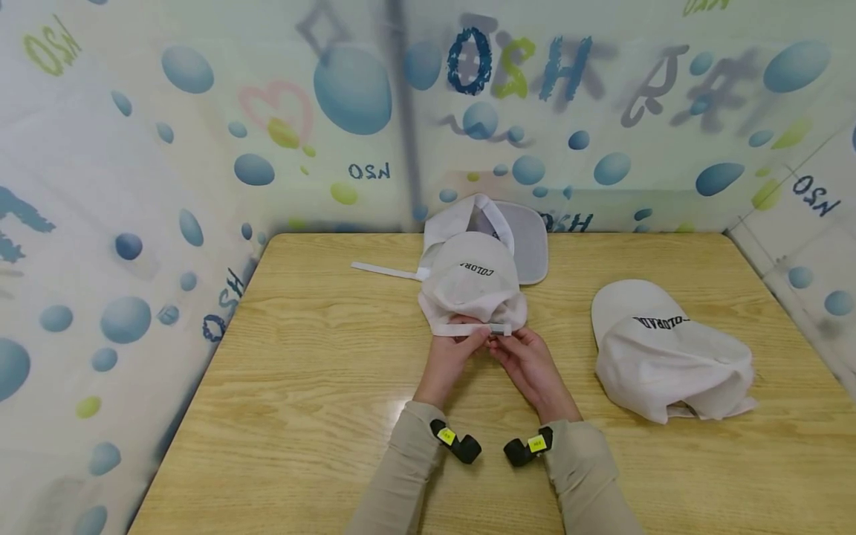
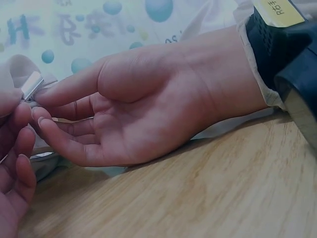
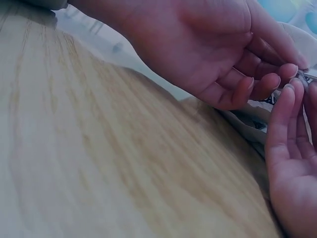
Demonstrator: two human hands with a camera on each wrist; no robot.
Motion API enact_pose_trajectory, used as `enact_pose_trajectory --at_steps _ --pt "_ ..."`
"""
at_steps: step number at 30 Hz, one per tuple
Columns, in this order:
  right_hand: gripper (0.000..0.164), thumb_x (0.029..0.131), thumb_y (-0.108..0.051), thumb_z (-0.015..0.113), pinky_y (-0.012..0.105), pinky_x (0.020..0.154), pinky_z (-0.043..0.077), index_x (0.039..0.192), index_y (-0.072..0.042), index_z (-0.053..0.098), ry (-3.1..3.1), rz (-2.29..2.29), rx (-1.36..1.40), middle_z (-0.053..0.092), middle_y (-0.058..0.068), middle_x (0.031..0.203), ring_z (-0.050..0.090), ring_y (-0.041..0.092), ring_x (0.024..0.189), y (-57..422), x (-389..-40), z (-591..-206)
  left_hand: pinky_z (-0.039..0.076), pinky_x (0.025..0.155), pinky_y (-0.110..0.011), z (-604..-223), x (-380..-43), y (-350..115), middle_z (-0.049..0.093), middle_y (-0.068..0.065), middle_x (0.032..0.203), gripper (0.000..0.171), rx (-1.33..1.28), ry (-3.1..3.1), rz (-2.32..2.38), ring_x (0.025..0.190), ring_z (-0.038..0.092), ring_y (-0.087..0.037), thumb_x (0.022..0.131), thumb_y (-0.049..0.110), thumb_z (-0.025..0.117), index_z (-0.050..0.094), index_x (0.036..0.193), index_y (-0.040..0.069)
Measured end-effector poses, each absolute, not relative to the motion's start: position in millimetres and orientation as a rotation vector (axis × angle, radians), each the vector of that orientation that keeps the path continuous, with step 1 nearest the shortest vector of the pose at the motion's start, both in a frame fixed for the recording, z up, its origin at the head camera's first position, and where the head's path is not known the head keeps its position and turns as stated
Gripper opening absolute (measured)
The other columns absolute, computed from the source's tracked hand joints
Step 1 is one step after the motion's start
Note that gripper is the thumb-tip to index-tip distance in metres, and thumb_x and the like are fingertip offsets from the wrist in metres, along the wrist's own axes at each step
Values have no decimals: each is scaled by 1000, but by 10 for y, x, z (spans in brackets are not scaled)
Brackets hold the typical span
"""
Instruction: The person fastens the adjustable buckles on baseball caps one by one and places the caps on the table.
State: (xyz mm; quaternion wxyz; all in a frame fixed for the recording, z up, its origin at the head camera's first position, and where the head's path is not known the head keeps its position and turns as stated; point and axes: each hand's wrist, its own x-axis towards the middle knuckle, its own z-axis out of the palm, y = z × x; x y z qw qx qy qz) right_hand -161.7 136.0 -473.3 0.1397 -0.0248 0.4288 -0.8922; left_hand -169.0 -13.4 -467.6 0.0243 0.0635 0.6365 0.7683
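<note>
A white baseball cap (image 1: 464, 275) with dark lettering on its crown stands with its back opening toward me. Its back strap (image 1: 458, 330) runs across the opening to a metal buckle (image 1: 498, 329). My left hand (image 1: 453, 364) pinches the strap just left of the buckle, thumb on top. At the buckle, my right hand (image 1: 533, 371) pinches the strap's end between thumb and fingers. The left wrist view shows the shiny buckle (image 2: 33, 85) between both hands' fingertips. In the right wrist view, fingertips partly hide the buckle.
Behind the held cap lies another white cap (image 1: 531, 241), its brim to the right and its loose strap (image 1: 384, 270) stretching left. A third lettered cap (image 1: 669, 357) rests at the right of the wooden table (image 1: 301, 409). Patterned sheets (image 1: 200, 148) enclose the table's back and sides.
</note>
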Motion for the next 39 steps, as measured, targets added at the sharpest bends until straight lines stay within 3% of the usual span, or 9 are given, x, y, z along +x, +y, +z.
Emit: enact_pose_trajectory --at_steps 9,19,39 --pt "13 92 -7 49 23 75 47 100 -8 58 1171 -2613 -86 60 4 91 57 12 82 1378 -1606 -4729 48 71 -36 -4663 -1687 -132 57 -4 88 28 186 1901 2403 74 56 -13 80 23 67 55 97 3" --pt "13 93 -8 47 23 73 47 102 -9 56 1137 -2619 -115 59 4 90 56 12 81 1391 -1612 -4739 49 69 -32 -4665 -1684 -138 58 -4 82 32 193 1831 2470 73 56 -14 80 27 67 53 96 3" --pt "11 89 -5 53 24 76 48 99 -7 56 1199 -2588 -28 59 6 91 58 13 82 1373 -1614 -4735 47 69 -41 -4562 -1659 -151 56 -1 78 20 183 1960 2389 71 53 -19 84 16 63 53 93 2"
